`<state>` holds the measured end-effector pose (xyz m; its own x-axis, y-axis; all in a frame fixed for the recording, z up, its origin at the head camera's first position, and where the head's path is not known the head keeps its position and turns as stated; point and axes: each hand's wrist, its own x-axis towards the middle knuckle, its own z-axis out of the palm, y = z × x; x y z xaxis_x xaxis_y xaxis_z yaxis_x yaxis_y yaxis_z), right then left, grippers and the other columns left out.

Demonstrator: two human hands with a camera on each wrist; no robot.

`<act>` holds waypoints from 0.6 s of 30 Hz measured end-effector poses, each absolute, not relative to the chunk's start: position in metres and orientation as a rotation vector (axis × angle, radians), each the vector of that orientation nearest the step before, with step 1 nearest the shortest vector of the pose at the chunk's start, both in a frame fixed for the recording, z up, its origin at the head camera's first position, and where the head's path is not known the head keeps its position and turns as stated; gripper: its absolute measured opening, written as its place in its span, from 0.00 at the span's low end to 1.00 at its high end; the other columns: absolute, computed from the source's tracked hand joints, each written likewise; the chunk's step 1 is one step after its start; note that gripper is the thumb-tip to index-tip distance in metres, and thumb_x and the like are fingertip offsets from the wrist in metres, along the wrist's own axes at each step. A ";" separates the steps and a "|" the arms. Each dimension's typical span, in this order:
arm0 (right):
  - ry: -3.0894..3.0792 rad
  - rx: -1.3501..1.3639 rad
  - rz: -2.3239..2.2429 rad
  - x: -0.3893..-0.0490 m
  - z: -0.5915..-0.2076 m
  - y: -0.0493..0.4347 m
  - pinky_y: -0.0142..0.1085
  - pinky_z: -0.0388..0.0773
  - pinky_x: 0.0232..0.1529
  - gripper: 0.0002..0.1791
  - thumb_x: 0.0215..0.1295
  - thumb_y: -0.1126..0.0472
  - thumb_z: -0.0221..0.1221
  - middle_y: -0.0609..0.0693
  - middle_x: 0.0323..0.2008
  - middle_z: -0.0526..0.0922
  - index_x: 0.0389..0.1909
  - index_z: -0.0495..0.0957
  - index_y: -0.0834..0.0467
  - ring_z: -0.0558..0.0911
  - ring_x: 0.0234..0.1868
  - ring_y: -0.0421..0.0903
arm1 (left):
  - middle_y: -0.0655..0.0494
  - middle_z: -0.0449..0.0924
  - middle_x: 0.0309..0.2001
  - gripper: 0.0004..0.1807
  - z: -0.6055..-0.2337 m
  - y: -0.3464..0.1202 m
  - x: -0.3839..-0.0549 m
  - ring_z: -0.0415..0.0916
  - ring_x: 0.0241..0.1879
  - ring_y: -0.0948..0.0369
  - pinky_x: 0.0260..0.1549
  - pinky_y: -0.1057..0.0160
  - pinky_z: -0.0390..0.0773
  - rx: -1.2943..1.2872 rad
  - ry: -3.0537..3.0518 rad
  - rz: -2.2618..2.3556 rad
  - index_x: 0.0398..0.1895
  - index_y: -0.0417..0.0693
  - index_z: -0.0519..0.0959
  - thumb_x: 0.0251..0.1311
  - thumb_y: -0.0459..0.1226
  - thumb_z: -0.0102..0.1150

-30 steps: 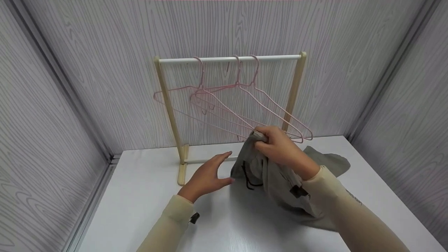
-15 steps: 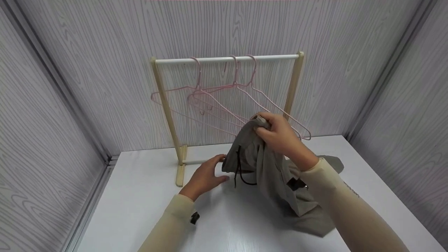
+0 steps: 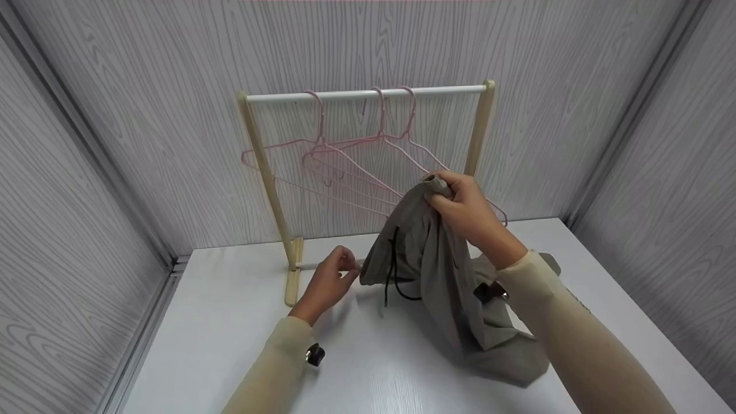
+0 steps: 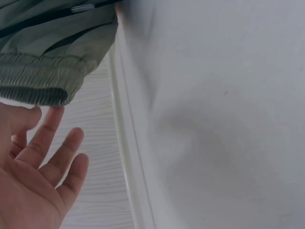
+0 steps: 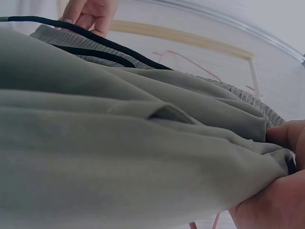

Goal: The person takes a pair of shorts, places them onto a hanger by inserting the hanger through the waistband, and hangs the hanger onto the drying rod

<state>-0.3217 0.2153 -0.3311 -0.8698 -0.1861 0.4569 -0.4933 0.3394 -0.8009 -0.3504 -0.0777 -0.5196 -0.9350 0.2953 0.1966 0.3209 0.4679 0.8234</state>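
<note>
Grey-green pants [image 3: 414, 247], with a gathered elastic waistband [image 4: 43, 76] and a black drawstring [image 3: 394, 261], hang bunched with their lower part lying on the white table. My right hand [image 3: 466, 210] holds them up by one end of the waistband, thumb in front and fingers behind. At the waistband's lower left corner is my left hand [image 3: 329, 282], thumb and index finger drawn together at the cloth's edge. In the left wrist view its index fingertip meets the rim, and the other fingers fan out loosely. Folds of cloth [image 5: 143, 157] fill most of the right wrist view.
Behind the pants stands a small clothes rack with a white rail [image 3: 345, 96] and wooden posts [image 3: 267, 184]. Several pink wire hangers [image 3: 322, 123] hang from the rail, partly hidden by the pants. Wood-grain panels [image 3: 190, 115] enclose the table [image 3: 190, 333].
My right hand has lifted the waistband up toward the hangers, and the drawstring now dangles free. My left thumb and fingers have drawn together at the waistband corner from a wide spread.
</note>
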 end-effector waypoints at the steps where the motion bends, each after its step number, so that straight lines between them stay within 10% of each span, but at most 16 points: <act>1: -2.322 0.600 1.549 -0.322 -0.331 0.216 0.36 0.74 0.40 0.09 0.76 0.69 0.59 0.50 0.38 0.80 0.47 0.87 0.60 0.74 0.38 0.45 | 0.55 0.88 0.54 0.16 -0.519 -0.078 -0.350 0.84 0.62 0.53 0.67 0.39 0.77 -0.564 -2.668 -1.549 0.60 0.52 0.74 0.75 0.34 0.67; 6: -2.325 0.579 1.563 -0.320 -0.330 0.215 0.36 0.76 0.42 0.09 0.77 0.69 0.59 0.49 0.41 0.82 0.49 0.86 0.60 0.75 0.40 0.45 | 0.55 0.85 0.50 0.33 -0.521 -0.073 -0.348 0.84 0.58 0.52 0.64 0.42 0.79 -0.634 -2.700 -1.613 0.75 0.54 0.73 0.69 0.33 0.73; 11: -2.327 0.593 1.554 -0.319 -0.330 0.211 0.36 0.77 0.46 0.09 0.76 0.68 0.59 0.51 0.44 0.84 0.49 0.87 0.60 0.77 0.43 0.46 | 0.55 0.86 0.44 0.15 -0.523 -0.070 -0.346 0.84 0.47 0.58 0.48 0.54 0.82 -0.583 -2.680 -1.532 0.59 0.48 0.85 0.72 0.30 0.67; 18: -2.330 0.564 1.520 -0.318 -0.329 0.220 0.34 0.76 0.42 0.10 0.76 0.70 0.59 0.50 0.40 0.83 0.49 0.88 0.60 0.77 0.39 0.44 | 0.54 0.85 0.43 0.05 -0.517 -0.083 -0.345 0.82 0.46 0.58 0.50 0.52 0.81 -0.428 -2.630 -1.405 0.46 0.46 0.86 0.73 0.32 0.63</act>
